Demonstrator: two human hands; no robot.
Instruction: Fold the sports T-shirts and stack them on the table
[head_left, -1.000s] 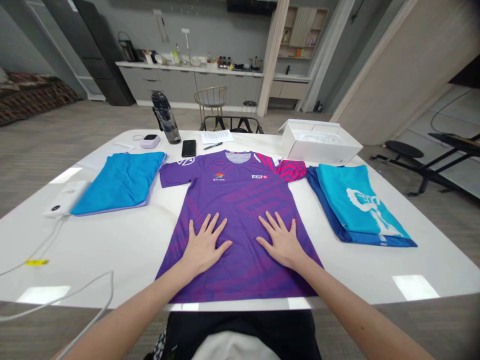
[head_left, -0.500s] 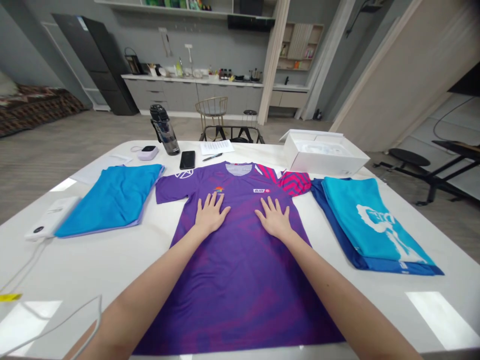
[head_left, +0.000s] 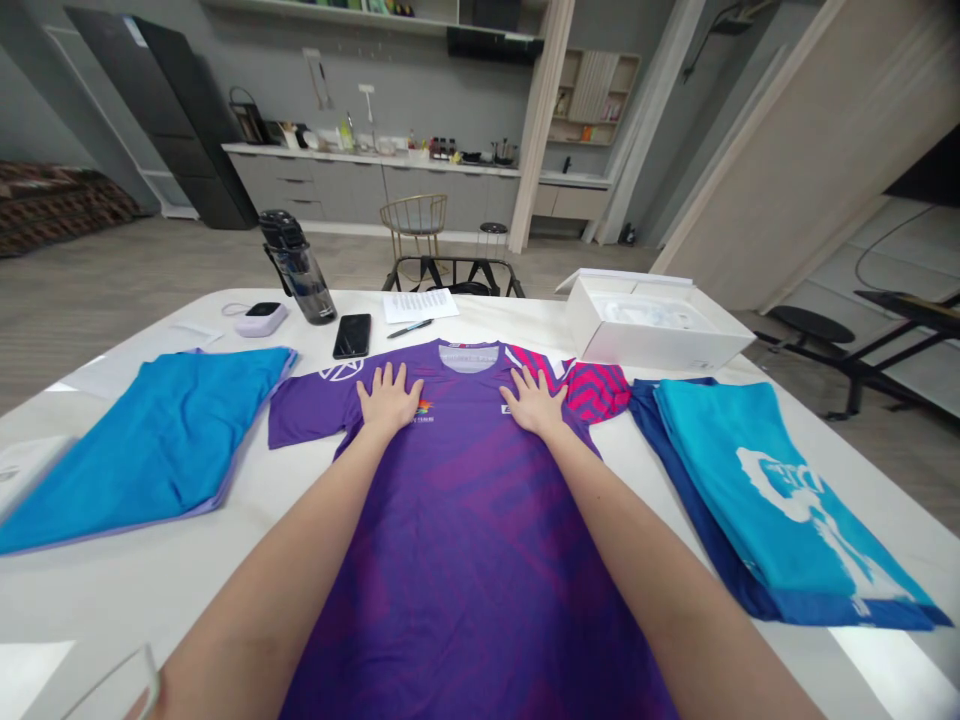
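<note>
A purple short-sleeved T-shirt [head_left: 480, 520] lies spread front side up on the white table, its collar pointing away from me. One of its sleeves is plain purple with a white emblem; the other has a pink zigzag pattern. My left hand [head_left: 388, 400] rests flat on the left chest near the shoulder, fingers spread, beside a small colourful logo. Flat on the right chest lies my right hand [head_left: 534, 402], fingers apart, partly covering a white printed label. Neither hand grips the cloth.
Folded blue cloth [head_left: 172, 430] lies left, and folded turquoise and navy garments [head_left: 780, 490] lie right. Along the far side are a water bottle [head_left: 300, 270], a phone [head_left: 352, 336], a pen [head_left: 410, 328], a paper sheet [head_left: 420, 305] and an open white box [head_left: 660, 330].
Both hands have slid up the shirt, away from me, from the chest towards the shoulders, still flat and spread. The view has shifted closer over the table.
</note>
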